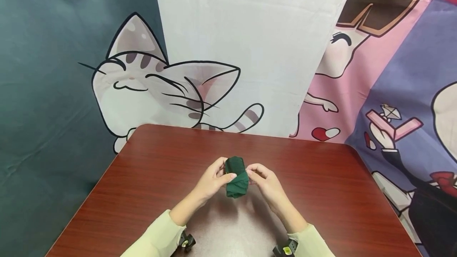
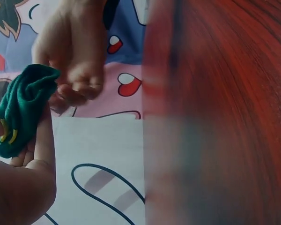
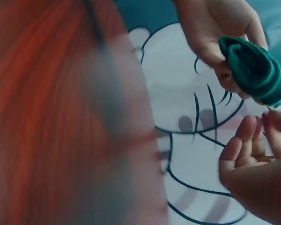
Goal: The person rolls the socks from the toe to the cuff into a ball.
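A folded bundle of soft green cloth [image 1: 237, 185] is held up above the table between both hands. Yellow marks show on the cloth [image 2: 23, 105] in the left wrist view; its exact kind is hard to tell. My left hand [image 1: 210, 179] grips it from the left, thumb across the front and fingers behind. On the other side, my right hand [image 1: 265, 183] has thumb and forefinger together, pinching the cloth's right edge. In the right wrist view, folds and an opening show at the end of the bundle [image 3: 253, 70], just above the right fingertips.
The reddish-brown wooden table [image 1: 160, 162] lies under both hands. Behind it hangs a printed backdrop [image 1: 250, 43] with a cartoon cat and figures. A dark strapped device [image 1: 185, 242] sits at the left wrist, another device [image 1: 287, 248] at the right.
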Demonstrator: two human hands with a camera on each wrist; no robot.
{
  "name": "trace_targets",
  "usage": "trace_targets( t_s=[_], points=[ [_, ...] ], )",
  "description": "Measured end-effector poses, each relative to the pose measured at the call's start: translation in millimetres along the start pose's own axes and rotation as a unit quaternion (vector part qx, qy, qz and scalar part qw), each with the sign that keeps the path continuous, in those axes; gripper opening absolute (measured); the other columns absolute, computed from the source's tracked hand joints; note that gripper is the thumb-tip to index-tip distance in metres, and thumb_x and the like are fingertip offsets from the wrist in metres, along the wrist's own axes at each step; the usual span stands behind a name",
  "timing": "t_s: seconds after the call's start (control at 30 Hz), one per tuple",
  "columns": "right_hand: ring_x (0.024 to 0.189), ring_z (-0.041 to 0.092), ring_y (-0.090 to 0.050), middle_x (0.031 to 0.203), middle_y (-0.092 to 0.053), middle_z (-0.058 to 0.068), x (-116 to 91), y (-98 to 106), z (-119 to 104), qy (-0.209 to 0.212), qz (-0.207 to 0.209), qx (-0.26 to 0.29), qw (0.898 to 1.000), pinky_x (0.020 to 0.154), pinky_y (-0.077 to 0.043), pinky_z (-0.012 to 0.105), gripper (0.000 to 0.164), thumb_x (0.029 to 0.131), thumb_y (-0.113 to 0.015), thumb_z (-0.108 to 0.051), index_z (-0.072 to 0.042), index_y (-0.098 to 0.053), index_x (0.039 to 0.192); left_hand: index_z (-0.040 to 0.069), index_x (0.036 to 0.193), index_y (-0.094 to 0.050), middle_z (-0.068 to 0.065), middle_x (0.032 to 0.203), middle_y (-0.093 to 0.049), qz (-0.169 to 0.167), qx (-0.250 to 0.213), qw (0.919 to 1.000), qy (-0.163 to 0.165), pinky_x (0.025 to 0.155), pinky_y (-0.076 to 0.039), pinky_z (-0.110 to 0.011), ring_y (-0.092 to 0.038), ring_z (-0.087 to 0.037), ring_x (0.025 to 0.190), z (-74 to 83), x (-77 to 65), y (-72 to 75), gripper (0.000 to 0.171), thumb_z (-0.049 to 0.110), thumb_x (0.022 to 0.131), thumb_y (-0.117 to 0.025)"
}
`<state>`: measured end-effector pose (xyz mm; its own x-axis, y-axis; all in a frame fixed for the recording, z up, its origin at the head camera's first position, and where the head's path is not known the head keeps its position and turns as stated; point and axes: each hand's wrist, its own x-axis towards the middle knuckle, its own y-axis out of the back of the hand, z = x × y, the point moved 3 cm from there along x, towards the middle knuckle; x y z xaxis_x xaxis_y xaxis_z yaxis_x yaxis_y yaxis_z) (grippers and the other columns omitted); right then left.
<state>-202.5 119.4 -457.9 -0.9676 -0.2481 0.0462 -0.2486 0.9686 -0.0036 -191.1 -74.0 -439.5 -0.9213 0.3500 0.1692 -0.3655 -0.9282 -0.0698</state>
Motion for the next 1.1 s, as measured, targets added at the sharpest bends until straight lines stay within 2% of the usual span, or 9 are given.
trace_targets(
  t_s=[0.07,0.17,0.23,0.33,0.47,0.6,0.9,1.0,1.1],
  points=[
    [0.093,0.015,-0.064,0.100,-0.066,0.006,-2.6,4.9,-4.4,0.071,-0.007,-0.060,0.996,0.083,-0.056,0.030,0.017,0.098,-0.067,-0.014,-0.004,-0.069,0.112,-0.009,0.128,-0.049,-0.012,0.115,-0.061,-0.003,-0.009,0.9999,0.014,0.076,-0.060,-0.029,-0.065,-0.012,0.097,-2.4,1.4,1.5,0.037,0.005,0.097,-0.063],
    [0.103,0.015,-0.064,0.110,-0.068,0.008,-5.2,9.4,-11.3,0.166,-0.017,-0.125,0.978,0.087,-0.055,0.027,0.021,0.097,-0.068,-0.007,-0.008,-0.071,0.118,-0.007,0.129,-0.051,-0.011,0.115,-0.061,0.000,-0.006,0.9996,0.028,0.076,-0.060,-0.029,-0.064,-0.012,0.098,-4.1,2.8,3.2,0.037,0.009,0.098,-0.063],
    [0.104,0.013,-0.063,0.111,-0.069,0.008,-7.0,10.7,-15.7,0.208,-0.019,-0.154,0.966,0.084,-0.054,0.024,0.025,0.095,-0.069,-0.002,-0.008,-0.072,0.119,-0.006,0.128,-0.051,-0.011,0.115,-0.060,-0.001,-0.005,0.9995,0.032,0.077,-0.059,-0.029,-0.064,-0.013,0.098,-3.6,3.3,3.2,0.037,0.009,0.098,-0.063],
    [0.093,0.011,-0.062,0.106,-0.070,0.010,-10.3,10.3,-23.7,0.253,-0.014,-0.188,0.949,0.070,-0.052,0.020,0.026,0.090,-0.071,0.005,-0.003,-0.074,0.115,-0.006,0.126,-0.049,-0.012,0.116,-0.060,-0.009,-0.004,0.9994,0.033,0.079,-0.058,-0.028,-0.064,-0.014,0.099,-3.0,3.9,2.6,0.035,0.009,0.098,-0.063],
    [0.081,0.010,-0.060,0.096,-0.072,0.014,-15.3,6.8,-40.5,0.296,-0.011,-0.223,0.929,0.059,-0.047,0.020,0.025,0.084,-0.075,0.009,0.002,-0.075,0.108,-0.007,0.122,-0.049,-0.015,0.114,-0.061,-0.021,0.006,0.9995,0.024,0.079,-0.058,-0.028,-0.065,-0.017,0.098,-2.1,3.3,2.4,0.033,0.007,0.097,-0.064],
    [0.076,0.012,-0.062,0.087,-0.073,0.012,-17.2,5.5,-49.7,0.327,-0.028,-0.235,0.915,0.059,-0.049,0.018,0.027,0.078,-0.078,0.013,0.003,-0.076,0.103,-0.006,0.117,-0.050,-0.015,0.113,-0.063,-0.024,0.004,0.9994,0.024,0.078,-0.059,-0.029,-0.065,-0.018,0.098,-3.6,2.7,2.7,0.028,0.006,0.096,-0.064],
    [0.065,0.007,-0.056,0.078,-0.070,-0.005,-8.6,14.2,-38.1,0.371,-0.043,-0.270,0.888,0.054,-0.043,0.015,0.022,0.077,-0.086,0.000,-0.012,-0.081,0.094,-0.007,0.115,-0.049,-0.012,0.110,-0.063,-0.047,-0.013,0.9984,0.028,0.076,-0.060,-0.030,-0.066,-0.017,0.096,-1.9,2.6,-0.9,0.028,0.001,0.094,-0.064],
    [0.068,0.004,-0.055,0.079,-0.069,-0.008,-10.0,13.6,-38.7,0.392,-0.051,-0.288,0.872,0.056,-0.042,0.014,0.022,0.078,-0.085,-0.002,-0.018,-0.079,0.093,-0.008,0.115,-0.049,-0.010,0.107,-0.063,-0.055,-0.011,0.9978,0.035,0.075,-0.060,-0.030,-0.066,-0.017,0.095,0.2,1.7,-1.7,0.027,0.001,0.094,-0.064],
    [0.072,0.005,-0.056,0.082,-0.068,-0.008,-12.1,11.8,-38.9,0.430,-0.046,-0.296,0.852,0.060,-0.044,0.013,0.024,0.080,-0.083,0.000,-0.018,-0.077,0.093,-0.008,0.116,-0.048,-0.010,0.106,-0.063,-0.055,-0.015,0.9974,0.044,0.074,-0.061,-0.031,-0.067,-0.016,0.093,0.9,2.0,-2.2,0.027,0.002,0.095,-0.062]
  ],
)
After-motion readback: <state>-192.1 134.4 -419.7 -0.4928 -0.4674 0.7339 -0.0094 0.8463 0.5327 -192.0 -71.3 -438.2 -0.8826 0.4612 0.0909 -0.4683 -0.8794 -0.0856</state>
